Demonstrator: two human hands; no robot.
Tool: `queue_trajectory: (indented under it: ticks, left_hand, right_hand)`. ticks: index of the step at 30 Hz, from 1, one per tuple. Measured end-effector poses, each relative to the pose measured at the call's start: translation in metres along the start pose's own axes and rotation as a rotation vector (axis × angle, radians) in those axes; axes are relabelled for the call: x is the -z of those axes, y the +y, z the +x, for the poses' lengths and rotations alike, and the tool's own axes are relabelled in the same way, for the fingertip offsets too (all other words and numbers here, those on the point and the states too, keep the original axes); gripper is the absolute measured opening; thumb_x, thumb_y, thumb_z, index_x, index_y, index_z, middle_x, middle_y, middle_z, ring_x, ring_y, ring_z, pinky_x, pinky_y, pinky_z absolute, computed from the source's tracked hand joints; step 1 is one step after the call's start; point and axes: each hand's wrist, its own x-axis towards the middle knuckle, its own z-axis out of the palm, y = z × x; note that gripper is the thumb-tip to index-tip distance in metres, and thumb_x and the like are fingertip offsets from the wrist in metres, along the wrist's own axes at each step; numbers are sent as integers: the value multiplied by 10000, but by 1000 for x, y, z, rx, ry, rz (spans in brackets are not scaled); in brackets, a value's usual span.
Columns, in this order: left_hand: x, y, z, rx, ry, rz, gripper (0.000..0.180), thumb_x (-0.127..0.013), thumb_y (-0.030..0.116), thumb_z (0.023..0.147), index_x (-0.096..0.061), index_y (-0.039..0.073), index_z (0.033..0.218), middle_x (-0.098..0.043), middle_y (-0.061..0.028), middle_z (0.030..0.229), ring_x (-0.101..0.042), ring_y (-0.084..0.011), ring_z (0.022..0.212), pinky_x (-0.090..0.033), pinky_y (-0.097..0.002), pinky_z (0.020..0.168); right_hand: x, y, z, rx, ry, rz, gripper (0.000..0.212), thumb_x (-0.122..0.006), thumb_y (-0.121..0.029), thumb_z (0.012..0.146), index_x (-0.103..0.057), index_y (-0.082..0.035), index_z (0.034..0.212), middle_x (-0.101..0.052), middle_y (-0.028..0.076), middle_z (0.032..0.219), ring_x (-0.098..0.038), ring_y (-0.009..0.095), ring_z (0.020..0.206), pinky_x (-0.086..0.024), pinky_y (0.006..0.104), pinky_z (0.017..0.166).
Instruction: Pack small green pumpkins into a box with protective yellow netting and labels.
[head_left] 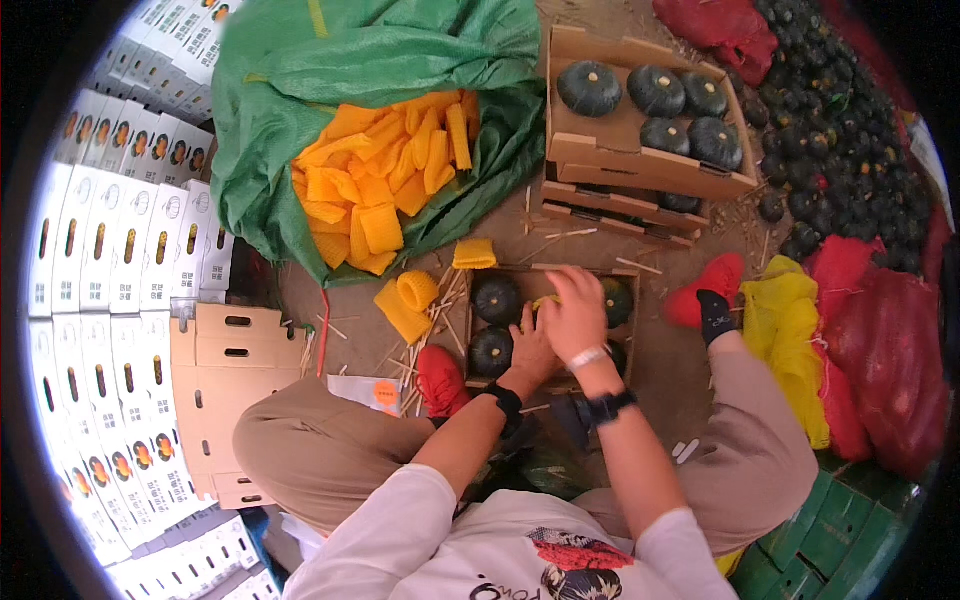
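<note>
While reaching with left hand (532, 347) and right hand (578, 315) among round dark-green squashes (491, 352) in open brown cardboard box (469, 325), cannot tell spread or grip of fingers

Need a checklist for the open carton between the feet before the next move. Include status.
1. Hands at the carton: ok, left hand and right hand are both over it.
2. Grip: cannot tell, the hands hide most of what they touch; only a bit of yellow shows between them.
3. Left side of carton: ok, two dark green pumpkins sit there.
4. Middle of carton: cannot tell, covered by the hands.
5. Foam sleeves nearby: ok, loose ones lie around the carton, more in the green sack.
6. Floor left of carton clear: not ok, straw-like pieces and sleeves lie there.
</note>
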Motion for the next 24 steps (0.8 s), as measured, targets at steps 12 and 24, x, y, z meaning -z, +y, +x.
queue_trajectory:
  ticks: [12,24]
  left_hand:
    - [179,-98,-66,148,176,-798,491,-682,68,645,-487,13,1092,-519,-151,1067,-549,-264,890,-446,-331,739]
    - [164,-58,-104,-285,-306,-1249,289,-713,180,667,-586,-11,843,-565,-57,727,-546,-158,683,-437,-270,656]
  right_hand:
    - [26,-63,21,-85,-412,342,446,-511,-107,688,-347,-62,1101,-580,188,796,-555,390,747,-444,445,631]
    - [83,-34,-98,-601,-285,1463,187,-576,-75,767,-544,10,930,-588,49,823,-555,127,735,-445,250,682]
